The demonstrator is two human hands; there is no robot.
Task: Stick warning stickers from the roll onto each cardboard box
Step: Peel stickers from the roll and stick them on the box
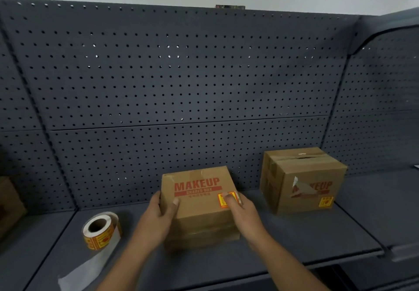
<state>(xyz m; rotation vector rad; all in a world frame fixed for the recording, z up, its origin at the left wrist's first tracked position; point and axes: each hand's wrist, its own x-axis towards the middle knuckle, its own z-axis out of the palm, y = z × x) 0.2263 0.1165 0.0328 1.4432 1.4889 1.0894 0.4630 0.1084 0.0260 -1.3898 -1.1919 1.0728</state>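
A cardboard box [199, 202] printed MAKEUP sits mid-shelf, tilted toward me. My left hand [159, 213] grips its left edge, thumb on the top face. My right hand [240, 209] holds the right edge, its fingers pressing a yellow and red warning sticker [223, 199] at the top face's right corner. A second MAKEUP box [301, 179] stands to the right with a yellow sticker [326, 201] on its front and a peeling label. The sticker roll [99, 229] stands to the left, a white backing strip [88, 265] trailing toward me.
The dark grey shelf [294, 241] has a pegboard back wall [181, 86]. Part of another cardboard box [9, 202] shows at the far left edge. The shelf's front edge runs just below my forearms.
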